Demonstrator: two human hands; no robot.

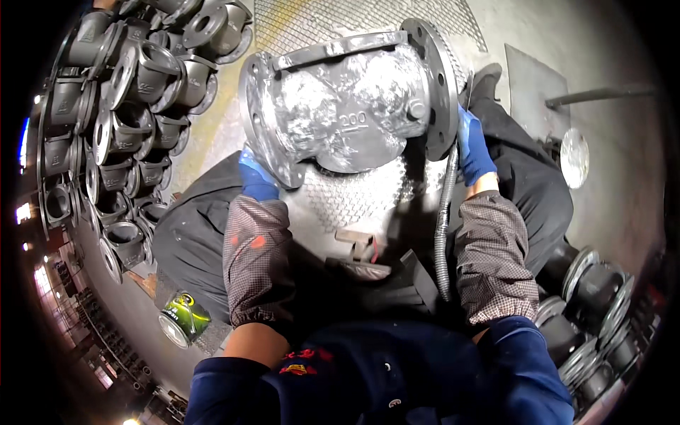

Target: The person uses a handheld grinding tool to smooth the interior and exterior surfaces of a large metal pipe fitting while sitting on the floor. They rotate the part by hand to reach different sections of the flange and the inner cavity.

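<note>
A large grey cast-iron valve body (354, 106), with a round flange at each end and whitish smears, lies crosswise in front of me. My left hand (258, 174), in a blue glove, grips the lower edge of its left flange. At the other end my right hand (473, 147), gloved alike, is closed against the outer side of the right flange. Both hands' fingertips are partly hidden by the flanges. A ribbed flexible hose (444, 227) runs down beside the right hand. Under the casting is a metal mesh mat (354, 198).
Stacked flanged castings (142, 92) fill the left side; more castings (595, 297) sit at lower right. A green can (183, 319) stands by my left leg. Between my legs lies a wooden-looking tool (359, 263). At right are a flat plate (531, 92) and a dark bar (602, 95).
</note>
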